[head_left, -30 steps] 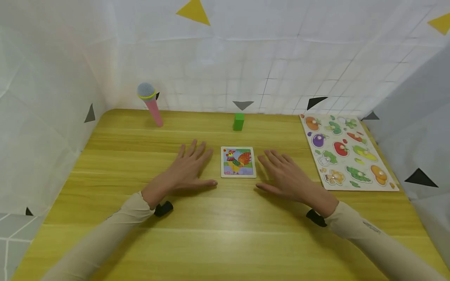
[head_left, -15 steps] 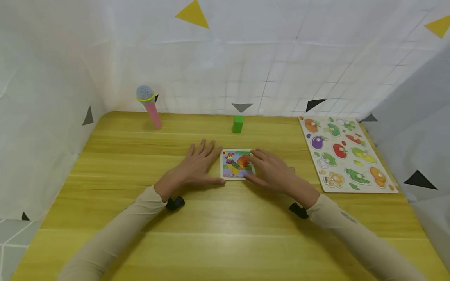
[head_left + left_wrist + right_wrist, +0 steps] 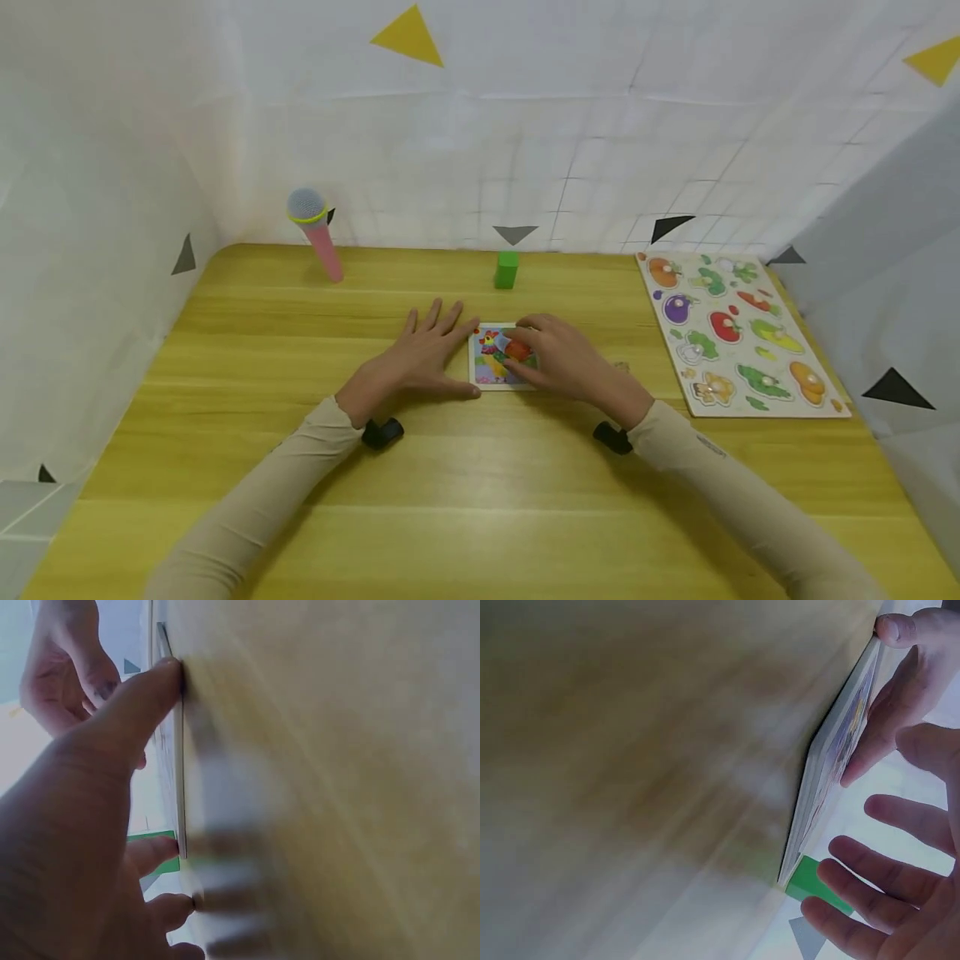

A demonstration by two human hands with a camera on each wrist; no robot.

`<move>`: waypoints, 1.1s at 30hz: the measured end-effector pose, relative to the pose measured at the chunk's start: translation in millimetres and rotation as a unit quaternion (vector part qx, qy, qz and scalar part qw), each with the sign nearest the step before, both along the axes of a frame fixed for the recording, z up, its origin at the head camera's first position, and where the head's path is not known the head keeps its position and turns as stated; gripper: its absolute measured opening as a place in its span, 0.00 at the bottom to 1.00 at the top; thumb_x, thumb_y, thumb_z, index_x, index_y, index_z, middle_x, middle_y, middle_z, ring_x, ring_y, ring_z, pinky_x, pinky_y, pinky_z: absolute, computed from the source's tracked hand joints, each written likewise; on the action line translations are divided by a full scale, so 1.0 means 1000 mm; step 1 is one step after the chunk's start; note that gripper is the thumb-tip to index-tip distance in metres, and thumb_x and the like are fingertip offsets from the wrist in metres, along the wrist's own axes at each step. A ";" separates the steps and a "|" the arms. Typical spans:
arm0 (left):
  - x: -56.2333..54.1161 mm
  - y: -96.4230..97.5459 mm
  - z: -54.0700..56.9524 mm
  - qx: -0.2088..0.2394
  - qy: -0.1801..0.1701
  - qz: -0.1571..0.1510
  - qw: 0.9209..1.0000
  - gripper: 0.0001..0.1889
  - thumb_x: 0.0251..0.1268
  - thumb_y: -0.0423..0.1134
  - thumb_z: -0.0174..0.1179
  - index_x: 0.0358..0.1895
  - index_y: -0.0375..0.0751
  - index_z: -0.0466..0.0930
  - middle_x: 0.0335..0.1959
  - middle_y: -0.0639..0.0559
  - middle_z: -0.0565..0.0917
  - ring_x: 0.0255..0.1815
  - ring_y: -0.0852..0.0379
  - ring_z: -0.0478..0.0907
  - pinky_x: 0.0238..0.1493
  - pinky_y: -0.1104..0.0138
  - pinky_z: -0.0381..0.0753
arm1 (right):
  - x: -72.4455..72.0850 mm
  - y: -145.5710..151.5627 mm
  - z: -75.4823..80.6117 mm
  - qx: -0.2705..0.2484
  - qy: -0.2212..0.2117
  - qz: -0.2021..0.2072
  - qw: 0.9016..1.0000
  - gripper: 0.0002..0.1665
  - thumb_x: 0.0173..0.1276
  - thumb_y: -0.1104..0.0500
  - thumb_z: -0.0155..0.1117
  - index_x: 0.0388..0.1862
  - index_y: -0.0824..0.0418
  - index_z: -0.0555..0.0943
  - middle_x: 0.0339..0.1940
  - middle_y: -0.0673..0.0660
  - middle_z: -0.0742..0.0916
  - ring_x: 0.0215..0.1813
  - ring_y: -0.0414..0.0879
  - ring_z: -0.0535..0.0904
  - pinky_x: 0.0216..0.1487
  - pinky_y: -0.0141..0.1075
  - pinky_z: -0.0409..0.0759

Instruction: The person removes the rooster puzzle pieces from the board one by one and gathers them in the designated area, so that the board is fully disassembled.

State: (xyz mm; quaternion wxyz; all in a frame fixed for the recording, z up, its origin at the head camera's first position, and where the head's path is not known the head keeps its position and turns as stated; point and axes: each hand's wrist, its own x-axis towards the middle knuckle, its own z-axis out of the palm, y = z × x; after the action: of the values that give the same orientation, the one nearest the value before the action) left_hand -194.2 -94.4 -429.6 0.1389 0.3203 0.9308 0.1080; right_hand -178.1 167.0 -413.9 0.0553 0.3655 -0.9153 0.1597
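A small square picture board with a rooster on it (image 3: 491, 368) lies flat on the wooden table, between both hands. My left hand (image 3: 416, 360) spreads its fingers along the board's left side, its thumb tip and index fingertip right at the edge. Over the right part of the picture hangs my right hand (image 3: 564, 358), thumb and fingers apart and loosely bent. In the right wrist view the right fingers (image 3: 859, 892) have nothing between them, and the board's thick pale edge (image 3: 810, 784) shows below. The right hand hides the picture's right side in the head view.
A green block (image 3: 507, 271) stands behind the board, near the table's back edge. At the back left is a pink toy microphone (image 3: 322, 246), upright. On the right lies a vegetable peg puzzle (image 3: 742, 342). White cloth walls (image 3: 480, 150) enclose the back and sides.
The right hand has moved left from beside the board to over its right part. The left hand has shifted right, up to the board's left edge.
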 end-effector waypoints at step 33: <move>-0.027 -0.010 0.002 0.042 -0.059 0.027 0.997 0.57 0.54 0.72 0.64 0.83 0.56 0.44 0.82 0.44 0.34 0.79 0.35 0.23 0.68 0.32 0.24 | -0.062 -0.055 0.001 0.005 -0.154 -0.063 0.986 0.17 0.63 0.53 0.74 0.47 0.60 0.85 0.43 0.56 0.86 0.48 0.49 0.79 0.47 0.43 0.78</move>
State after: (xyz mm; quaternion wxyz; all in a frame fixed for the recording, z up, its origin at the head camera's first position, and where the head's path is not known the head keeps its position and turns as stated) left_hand -221.2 -104.4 -427.4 0.1769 0.2932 0.9241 0.1694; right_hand -239.9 112.2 -412.5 -0.0777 0.2789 -0.9347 0.2059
